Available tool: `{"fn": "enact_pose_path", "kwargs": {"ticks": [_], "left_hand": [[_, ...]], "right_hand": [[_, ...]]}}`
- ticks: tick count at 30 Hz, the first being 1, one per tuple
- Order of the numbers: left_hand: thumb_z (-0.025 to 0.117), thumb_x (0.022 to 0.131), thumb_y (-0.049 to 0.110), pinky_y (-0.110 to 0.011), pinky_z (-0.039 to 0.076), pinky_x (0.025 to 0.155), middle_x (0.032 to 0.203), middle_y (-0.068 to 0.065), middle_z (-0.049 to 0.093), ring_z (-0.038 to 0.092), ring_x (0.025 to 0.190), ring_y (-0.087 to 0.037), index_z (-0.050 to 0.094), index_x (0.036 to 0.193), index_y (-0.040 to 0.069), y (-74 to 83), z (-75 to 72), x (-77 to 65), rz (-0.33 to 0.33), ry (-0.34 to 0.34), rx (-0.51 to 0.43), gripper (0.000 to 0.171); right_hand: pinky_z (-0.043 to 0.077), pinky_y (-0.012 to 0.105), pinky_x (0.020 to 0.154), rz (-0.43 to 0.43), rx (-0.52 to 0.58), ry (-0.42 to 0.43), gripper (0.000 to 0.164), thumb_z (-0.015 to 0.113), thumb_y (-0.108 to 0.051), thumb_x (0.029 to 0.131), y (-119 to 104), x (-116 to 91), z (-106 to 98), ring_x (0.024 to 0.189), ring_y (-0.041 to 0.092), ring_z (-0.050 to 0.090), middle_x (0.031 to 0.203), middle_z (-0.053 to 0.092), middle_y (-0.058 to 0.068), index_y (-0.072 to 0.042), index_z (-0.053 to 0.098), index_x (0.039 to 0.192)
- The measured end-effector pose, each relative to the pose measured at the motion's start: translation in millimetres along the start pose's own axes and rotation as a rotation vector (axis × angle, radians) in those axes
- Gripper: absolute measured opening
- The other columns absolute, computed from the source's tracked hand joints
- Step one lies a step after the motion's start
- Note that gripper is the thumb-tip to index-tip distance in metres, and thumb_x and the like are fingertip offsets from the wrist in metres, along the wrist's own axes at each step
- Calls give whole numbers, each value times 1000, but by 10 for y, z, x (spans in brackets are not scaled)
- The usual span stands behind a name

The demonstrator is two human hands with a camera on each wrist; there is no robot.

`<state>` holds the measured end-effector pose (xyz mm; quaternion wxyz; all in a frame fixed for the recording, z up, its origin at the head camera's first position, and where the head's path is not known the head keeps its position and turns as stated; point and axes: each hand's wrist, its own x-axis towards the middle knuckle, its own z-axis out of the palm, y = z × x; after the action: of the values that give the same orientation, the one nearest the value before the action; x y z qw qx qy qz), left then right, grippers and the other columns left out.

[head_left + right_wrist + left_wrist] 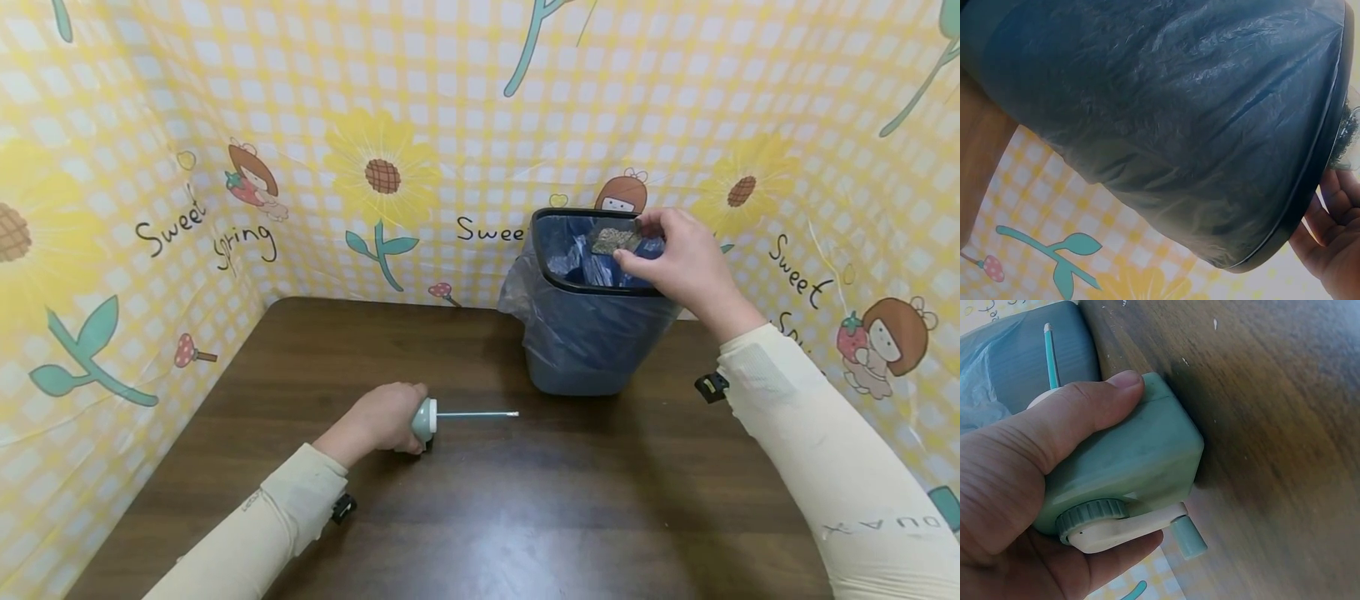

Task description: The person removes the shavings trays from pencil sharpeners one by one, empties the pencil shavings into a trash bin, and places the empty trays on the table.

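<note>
My left hand (384, 418) grips a green hand-crank pencil sharpener (1129, 447) that lies on its side, thumb across its body. A light-blue pencil (472, 414) sticks out of its white front, pointing right. The crank (1129, 532) shows near the fingers in the left wrist view. At the mouth of a waste bin (581, 350), my right hand (686, 260) pinches a clear shavings drawer (615, 240) by its edges. Dark shavings fill part of the drawer. In the right wrist view the bin hides most of that drawer, with the fingers beside the rim.
A bluish plastic liner (528, 287) hangs over the bin's black rim. The bin stands at the back of the brown wooden table (472, 508), close to a yellow checked cloth backdrop (465, 150). Small pale crumbs (1215, 324) lie on the tabletop.
</note>
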<state>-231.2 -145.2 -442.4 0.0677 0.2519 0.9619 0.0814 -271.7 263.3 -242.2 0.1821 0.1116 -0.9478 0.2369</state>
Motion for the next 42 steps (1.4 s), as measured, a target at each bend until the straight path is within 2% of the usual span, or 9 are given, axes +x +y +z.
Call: {"fn": "enact_pose_path", "kwargs": {"ticks": [8, 15, 35, 42], "left_hand": [[98, 62, 31, -41, 56, 75, 89, -3, 66, 61, 79, -19, 62, 108, 6, 23, 6, -22, 6, 3, 13, 64], [98, 62, 30, -41, 55, 73, 87, -2, 65, 60, 77, -19, 61, 104, 8, 28, 6, -34, 2, 7, -7, 60], [98, 62, 31, -41, 56, 74, 88, -3, 65, 61, 79, -20, 61, 105, 7, 23, -6, -40, -3, 3, 1, 61], [99, 61, 32, -40, 55, 74, 87, -1, 64, 60, 79, -19, 61, 104, 9, 10, 7, -31, -10, 8, 3, 61]], "right_hand": [[43, 56, 102, 5, -42, -35, 68, 68, -53, 91, -1, 28, -17, 121, 35, 54, 131, 59, 16, -4, 56, 136], [43, 56, 101, -26, -88, -42, 65, 70, -50, 90, 9, 69, -27, 120, 37, 55, 130, 60, 18, -2, 58, 133], [39, 59, 105, -91, -238, -67, 65, 69, -46, 92, -17, 140, -51, 121, 40, 52, 127, 61, 21, 1, 58, 136], [41, 59, 103, -119, -281, -63, 63, 70, -44, 92, -9, 159, -55, 120, 40, 54, 127, 63, 21, 1, 60, 134]]}}
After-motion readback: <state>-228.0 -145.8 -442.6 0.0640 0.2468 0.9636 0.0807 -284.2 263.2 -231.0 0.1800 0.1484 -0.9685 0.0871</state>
